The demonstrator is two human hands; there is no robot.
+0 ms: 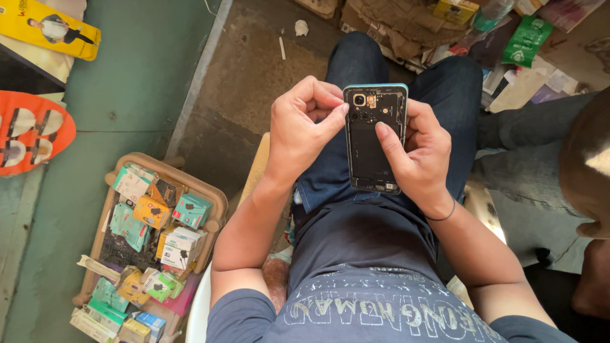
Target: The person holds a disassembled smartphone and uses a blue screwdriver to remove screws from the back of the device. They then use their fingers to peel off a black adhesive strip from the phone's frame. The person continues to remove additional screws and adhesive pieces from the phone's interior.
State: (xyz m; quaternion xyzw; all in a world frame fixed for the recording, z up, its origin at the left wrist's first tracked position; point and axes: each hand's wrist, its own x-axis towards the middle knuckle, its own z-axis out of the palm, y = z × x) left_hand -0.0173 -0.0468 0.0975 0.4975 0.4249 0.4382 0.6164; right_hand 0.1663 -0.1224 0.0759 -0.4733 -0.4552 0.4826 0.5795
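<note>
Far left: a yellow printed card (47, 28) and an orange oval sign (28, 133) lie at the edge of a green floor (127, 82).
Lower left: a tan tray (219, 203) is crammed with small boxes (184, 244) in teal, orange, white and green; more boxes spill past its near end.
Left hand: the left hand (298, 130) sits at the phone's left edge, up near the top corner. Its fingers are curled inward and bunched, with the thumb (330, 121) pressed against the frame beside the camera; whether it pinches anything small there cannot be told.
Phone: the opened phone (375, 136) stands upright between both hands above the person's lap, back cover off, dark inner plate and camera module facing up, a light blue rim around it.
Right hand: the right hand (422, 155) cradles the phone from the right and from behind. Its fingers wrap the far side, and the thumb (387, 143) lies across the dark inner plate near the middle, touching it. A thin dark band circles that wrist.
Lap: dark blue jeans (445, 82) lie beneath the phone.
Upper right: crumpled cardboard (394, 25), a green packet (527, 38) and loose papers clutter the ground.
Far right: another person's leg (540, 152) in grey trousers is just beside.
</note>
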